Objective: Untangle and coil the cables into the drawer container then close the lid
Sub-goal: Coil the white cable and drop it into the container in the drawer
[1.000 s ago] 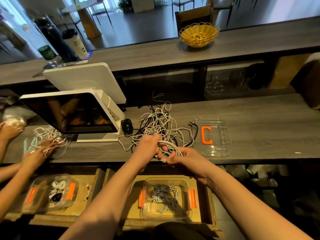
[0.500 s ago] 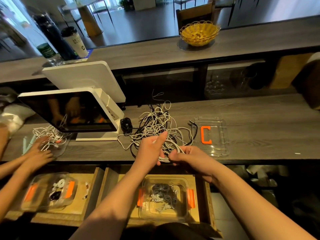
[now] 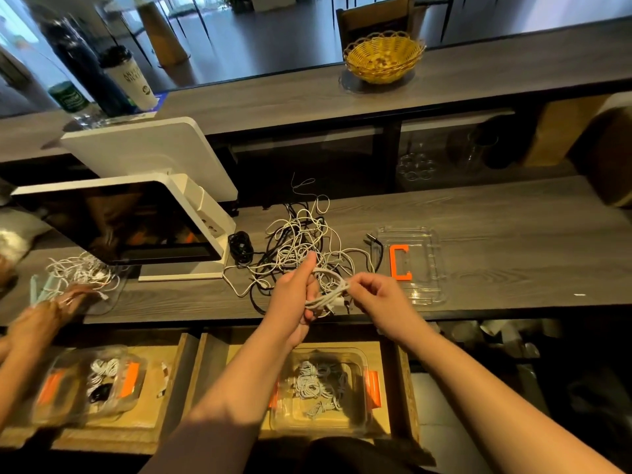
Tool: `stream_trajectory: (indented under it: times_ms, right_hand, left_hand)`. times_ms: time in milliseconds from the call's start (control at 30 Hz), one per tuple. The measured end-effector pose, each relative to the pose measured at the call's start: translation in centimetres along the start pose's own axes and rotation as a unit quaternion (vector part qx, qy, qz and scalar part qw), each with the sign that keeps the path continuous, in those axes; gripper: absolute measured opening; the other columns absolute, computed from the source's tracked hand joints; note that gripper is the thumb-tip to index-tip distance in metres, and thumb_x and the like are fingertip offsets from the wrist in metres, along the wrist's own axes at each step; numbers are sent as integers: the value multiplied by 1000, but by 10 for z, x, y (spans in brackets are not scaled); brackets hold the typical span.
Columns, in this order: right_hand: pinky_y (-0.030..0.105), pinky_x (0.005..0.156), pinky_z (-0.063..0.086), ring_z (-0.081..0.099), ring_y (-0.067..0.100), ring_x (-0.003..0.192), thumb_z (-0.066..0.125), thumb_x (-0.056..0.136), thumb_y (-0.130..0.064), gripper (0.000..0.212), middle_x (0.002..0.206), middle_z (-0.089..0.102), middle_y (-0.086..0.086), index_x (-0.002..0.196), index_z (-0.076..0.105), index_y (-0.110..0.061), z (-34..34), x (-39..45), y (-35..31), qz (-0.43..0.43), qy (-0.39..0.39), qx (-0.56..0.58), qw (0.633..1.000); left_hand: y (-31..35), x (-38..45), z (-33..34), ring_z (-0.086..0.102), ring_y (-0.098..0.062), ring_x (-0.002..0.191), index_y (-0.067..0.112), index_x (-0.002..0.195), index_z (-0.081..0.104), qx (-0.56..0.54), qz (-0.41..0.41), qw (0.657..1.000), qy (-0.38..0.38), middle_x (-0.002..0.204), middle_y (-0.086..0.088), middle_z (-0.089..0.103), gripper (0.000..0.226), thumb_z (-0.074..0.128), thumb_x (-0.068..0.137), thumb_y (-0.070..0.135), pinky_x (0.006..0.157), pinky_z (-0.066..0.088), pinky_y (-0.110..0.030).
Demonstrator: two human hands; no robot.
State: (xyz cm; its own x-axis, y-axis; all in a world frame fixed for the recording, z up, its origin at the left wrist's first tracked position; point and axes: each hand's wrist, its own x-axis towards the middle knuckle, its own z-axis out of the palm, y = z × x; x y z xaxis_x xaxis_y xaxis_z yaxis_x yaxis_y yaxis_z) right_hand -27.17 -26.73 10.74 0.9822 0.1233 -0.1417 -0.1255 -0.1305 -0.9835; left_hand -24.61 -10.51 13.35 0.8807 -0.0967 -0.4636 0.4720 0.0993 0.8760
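A tangle of white and black cables lies on the grey counter. My left hand holds a small coil of white cable looped round its fingers, thumb pointing up. My right hand pinches the same white cable at the coil's right side. Below the counter edge, an open drawer holds a clear container with orange clips and several coiled cables inside. Its clear lid, with an orange latch, lies flat on the counter to the right of the tangle.
A white point-of-sale screen stands left of the tangle. Another person's hands work on white cables at the far left, above a second drawer container. A yellow basket and cups sit on the upper shelf.
My left hand has turned upright, thumb raised, with the white coil round its fingers. My right hand has lifted and now pinches the cable beside the coil.
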Motion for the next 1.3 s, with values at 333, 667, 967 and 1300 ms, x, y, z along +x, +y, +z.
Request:
stream_trajectory:
  times_ms: [333, 667, 967, 1300]
  right_hand:
    - [36, 61, 41, 52, 15, 61, 49, 102, -33, 26, 70, 63, 6, 85, 68, -28, 42, -13, -5, -33, -68, -177, 981]
    - [33, 66, 47, 60, 11, 69, 53, 99, -30, 24, 75, 68, -2, 92, 72, -17, 38, -4, -37, -40, -24, -296, 954]
    - [26, 65, 47, 56, 4, 68, 64, 94, -33, 14, 74, 63, -10, 93, 69, -20, 33, 13, -46, -58, 30, -272, 960]
    - [20, 58, 42, 55, 8, 65, 66, 93, -36, 19, 73, 65, -2, 88, 70, -18, 26, 28, -30, -15, 116, -220, 968]
  left_hand:
    - [-5, 19, 7, 27, -14, 47, 18, 65, 43, 72, 119, 963, 229, 51, 3, 31, 46, 53, 102, 44, 47, 25, -29]
    - [-1, 29, -12, 26, -14, 48, 17, 54, 39, 365, 235, 885, 171, 49, 0, 31, 52, 53, 101, 31, 48, 21, -31]
    - [16, 30, -33, 32, -11, 41, 19, 54, 49, 408, 83, 909, -33, 42, 9, 36, 52, 50, 103, 35, 48, 27, -27]
    - [26, 7, -57, 44, -12, 41, 12, 67, 73, 361, 69, 912, -181, 56, -13, 66, 70, 32, 105, 54, 59, 42, -26]
